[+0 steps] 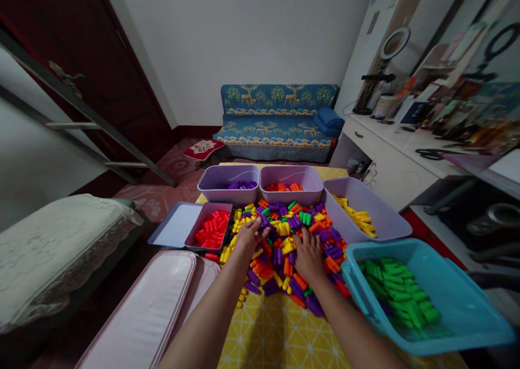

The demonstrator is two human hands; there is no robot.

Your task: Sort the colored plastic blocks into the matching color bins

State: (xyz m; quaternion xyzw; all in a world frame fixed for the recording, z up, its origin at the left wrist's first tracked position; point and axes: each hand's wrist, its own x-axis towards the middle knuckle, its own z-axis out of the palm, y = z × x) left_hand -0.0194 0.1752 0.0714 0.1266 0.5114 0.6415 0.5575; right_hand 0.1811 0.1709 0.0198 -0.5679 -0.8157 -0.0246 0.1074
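Observation:
A mixed heap of small plastic pieces in purple, orange, yellow, green and red lies on the yellow patterned tablecloth. Over the heap's left part, my left hand has its thumb and fingers closed on a purple plastic piece. My right hand rests palm down on the right side, fingers apart and touching yellow and orange pieces. What lies beneath its palm is hidden.
Behind the heap stand a bin of purple pieces and a bin of orange ones. To the right are a bin with yellow pieces and a turquoise tub with green ones. A box at left holds red pieces.

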